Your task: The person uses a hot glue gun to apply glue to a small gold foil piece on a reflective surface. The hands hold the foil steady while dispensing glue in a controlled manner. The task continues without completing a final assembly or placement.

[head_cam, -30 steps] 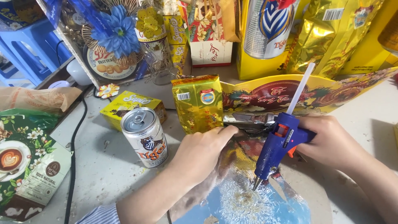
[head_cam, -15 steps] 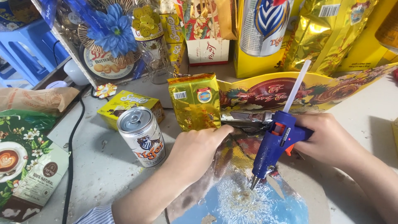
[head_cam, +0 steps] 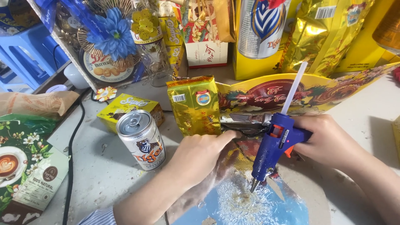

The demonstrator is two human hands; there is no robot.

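The right hand [head_cam: 329, 139] is wrapped around the handle of a blue plastic glue gun [head_cam: 275, 143] with a white glue stick rising from its back, its metal nozzle pointing down just above a round blue-and-silver glittery board [head_cam: 250, 206]; the left hand [head_cam: 200, 156], fingers held together, presses its fingertips on a crinkled silver foil strip [head_cam: 246, 120] beside the gun. Just behind the foil stands a gold foil pouch [head_cam: 193, 106]; left of the hand, a silver drink can [head_cam: 141, 139] stands upright on the pale speckled tabletop [head_cam: 91, 175]; beyond it lies a small yellow box [head_cam: 125, 108].
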